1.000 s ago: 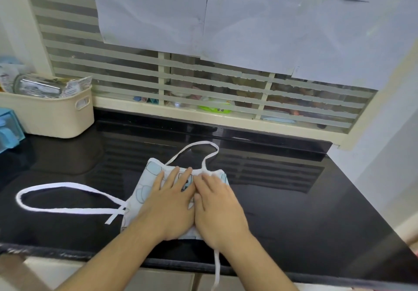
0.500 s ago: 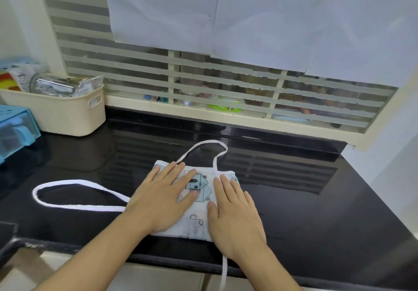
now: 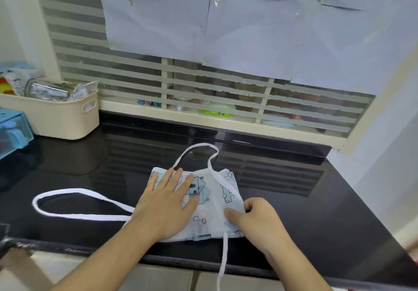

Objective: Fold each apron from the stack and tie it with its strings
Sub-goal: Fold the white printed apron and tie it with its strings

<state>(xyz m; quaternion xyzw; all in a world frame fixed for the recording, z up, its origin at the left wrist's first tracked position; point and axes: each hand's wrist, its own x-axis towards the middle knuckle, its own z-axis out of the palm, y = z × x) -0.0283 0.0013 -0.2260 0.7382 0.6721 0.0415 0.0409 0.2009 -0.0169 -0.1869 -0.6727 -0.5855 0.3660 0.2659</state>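
A folded white apron (image 3: 212,202) with pale blue cartoon prints lies on the black countertop (image 3: 294,200) near its front edge. My left hand (image 3: 165,202) presses flat on the apron's left half, fingers straight. My right hand (image 3: 255,220) pinches the apron's right edge, thumb on top and fingers curled under. A white neck loop (image 3: 199,149) arcs out behind the apron. One long white string (image 3: 74,204) loops away to the left on the counter. Another string (image 3: 222,259) hangs down over the front edge.
A cream plastic basket (image 3: 61,116) with foil packets stands at the back left. Beside it, at the left border, sits a blue container (image 3: 12,130). A striped window with taped paper sheets runs along the back. A white wall closes the right side.
Both hands slid apart across the apron. The right hand moved to the right edge and went from flat to pinching the fabric. The left hand stays flat.
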